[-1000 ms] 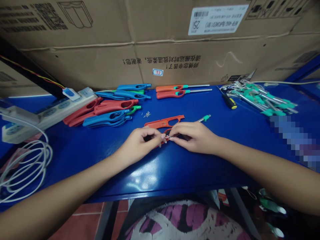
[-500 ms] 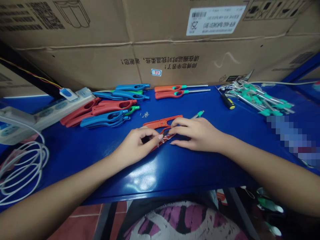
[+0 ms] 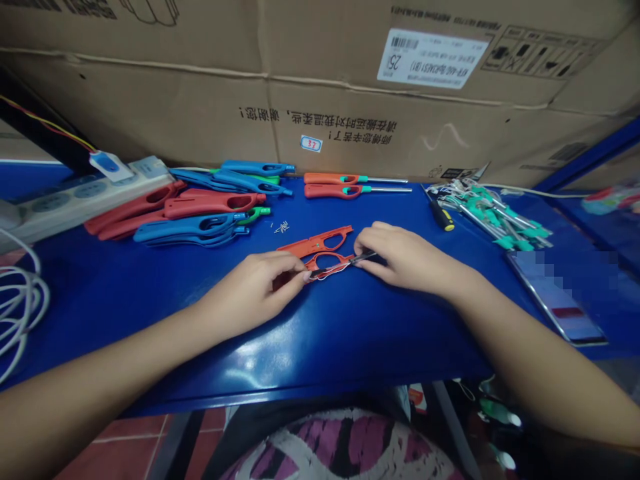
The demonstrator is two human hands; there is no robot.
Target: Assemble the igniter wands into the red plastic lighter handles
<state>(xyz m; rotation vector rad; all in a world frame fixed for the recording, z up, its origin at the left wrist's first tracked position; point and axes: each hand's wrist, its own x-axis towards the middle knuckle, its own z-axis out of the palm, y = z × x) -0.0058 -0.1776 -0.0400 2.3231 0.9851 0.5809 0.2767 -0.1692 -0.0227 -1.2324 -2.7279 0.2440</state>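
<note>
My left hand [image 3: 267,283] is closed, thumb and forefinger pinching one end of a thin dark lighter insert with white wires [image 3: 331,269]. That insert lies over an orange lighter shell half [image 3: 327,259], whose lower part my left fingers hide. My right hand [image 3: 400,257] is closed on the insert's other end, a dark rod. Just beyond both hands rests a second orange shell half [image 3: 316,244], its inner side facing up. Several small screws [image 3: 281,227] are scattered behind it.
Red and blue lighter handles [image 3: 200,208] are piled at left beside a power strip [image 3: 75,197]. Two orange lighters [image 3: 345,185] lie at the back. On the right are a screwdriver [image 3: 441,215], green-and-metal lighter tubes [image 3: 500,213] and a phone [image 3: 560,300]. A cardboard box [image 3: 200,93] stands behind.
My right hand has shifted a little right along the insert, and more of the dark rod and white wires shows. The green-ended tube beside it is out of sight. The camera view has shifted.
</note>
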